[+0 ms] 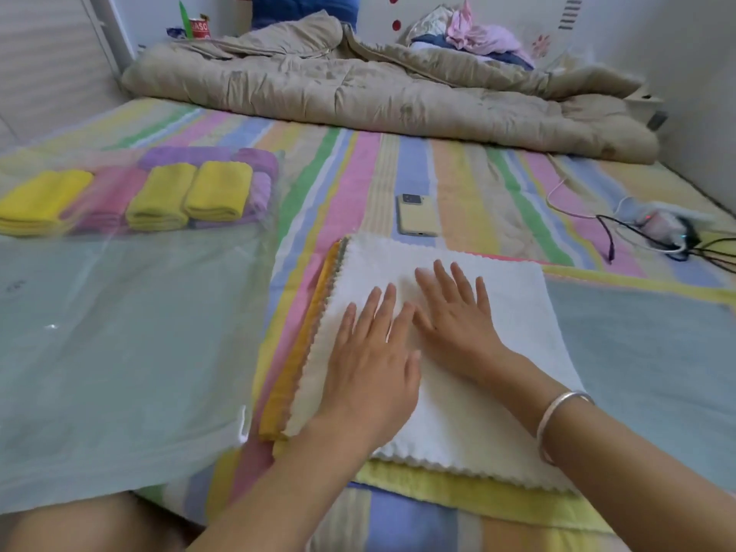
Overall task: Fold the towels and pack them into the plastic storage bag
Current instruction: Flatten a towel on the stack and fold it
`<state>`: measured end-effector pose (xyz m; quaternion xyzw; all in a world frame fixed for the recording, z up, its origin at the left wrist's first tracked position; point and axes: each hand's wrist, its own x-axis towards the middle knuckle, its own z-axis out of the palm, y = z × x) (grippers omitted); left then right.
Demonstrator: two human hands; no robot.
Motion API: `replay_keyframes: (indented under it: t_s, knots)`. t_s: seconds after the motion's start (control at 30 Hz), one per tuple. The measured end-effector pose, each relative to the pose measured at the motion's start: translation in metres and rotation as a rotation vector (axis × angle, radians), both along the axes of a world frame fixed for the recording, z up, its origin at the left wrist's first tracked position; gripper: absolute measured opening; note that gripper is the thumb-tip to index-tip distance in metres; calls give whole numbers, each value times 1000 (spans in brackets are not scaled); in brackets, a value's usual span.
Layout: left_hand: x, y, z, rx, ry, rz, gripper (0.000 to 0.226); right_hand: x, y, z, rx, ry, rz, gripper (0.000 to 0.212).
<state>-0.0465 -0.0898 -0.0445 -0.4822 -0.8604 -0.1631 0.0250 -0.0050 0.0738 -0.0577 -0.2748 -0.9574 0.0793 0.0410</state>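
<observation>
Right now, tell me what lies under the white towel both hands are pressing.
Under the white scallop-edged towel, edges of an orange towel and a grey towel show along its left side, pale yellow cloth at its near edge. Everything else beneath is covered.

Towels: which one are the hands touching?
The white towel, spread out flat: the left hand and right hand both press on it. The colourful folded towels lie untouched in the plastic bag.

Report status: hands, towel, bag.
Left hand and right hand open, flat on white towel atop stack. Plastic storage bag at left, folded towels inside. Phone beyond stack, not blocking.
</observation>
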Motion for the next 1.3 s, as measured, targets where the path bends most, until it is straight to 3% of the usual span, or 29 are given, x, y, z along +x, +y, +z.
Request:
replay_keyframes:
  t_s: [0.1, 0.33, 0.4, 0.5, 0.57, 0.67, 0.73, 0.8, 0.87, 1.0, 1.1, 1.23, 1.3]
  knots:
    - [0, 4, -25, -192, 4, 4, 84, 38, 30, -6, -24, -90, -73, 61]
    - [-1, 0, -37, -195, 60, 29, 82, 92, 69, 2, -85, -68, -233, 61]
    - [-2, 0, -37, -187, 64, 34, 82, 114, 53, 8, -83, -47, -165, 71]
    - [-3, 1, -38, -151, 55, 18, 81, 154, 19, 3, -54, -93, -40, 103]
    - [-2, 2, -35, -181, 58, 23, 84, 174, 16, -5, -89, -100, -30, 98]
    - [4, 8, -25, -210, 59, 50, 78, 185, 21, 4, -350, 206, -163, 65]
    - [16, 13, -17, -24, 71, 4, 59, 187, 25, 11, -486, 460, -316, 40]
    - [34, 20, -12, 224, 77, -94, 44, 185, 31, 13, -657, 526, -442, 29]
    - [60, 29, -5, 314, -53, -184, 32, 182, 36, 17, -920, 532, -521, 22]
    - [98, 50, 7, 314, -320, -247, 23, 181, 43, 30, -1321, 551, -520, 26]
    - [106, 68, 14, 265, -339, -194, 21, 183, 48, 33, -1482, 550, -511, 30]
    - [107, 85, 22, 86, -380, -74, 13, 181, 48, 33, -1559, 490, -455, 43]
    - [106, 92, 25, 18, -416, -10, 23, 180, 47, 35, -1560, 484, -448, 50]
